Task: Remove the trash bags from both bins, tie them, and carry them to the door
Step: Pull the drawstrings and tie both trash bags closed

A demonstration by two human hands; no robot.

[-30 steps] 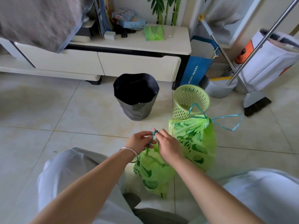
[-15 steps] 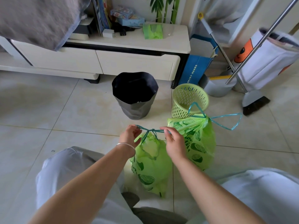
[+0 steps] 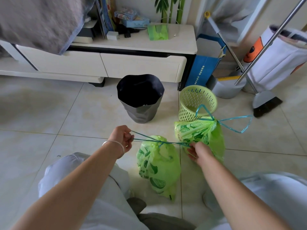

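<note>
Left hand [image 3: 122, 138] and right hand [image 3: 200, 151] gripping thin teal drawstring [image 3: 149, 140], crinkly green bag [image 3: 157, 165]

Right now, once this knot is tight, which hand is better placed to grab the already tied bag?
Right. The right hand pinches its drawstring end right against the tied bag, just below that bag's blue loops. The left hand holds its end on the far side of the near bag.
</note>
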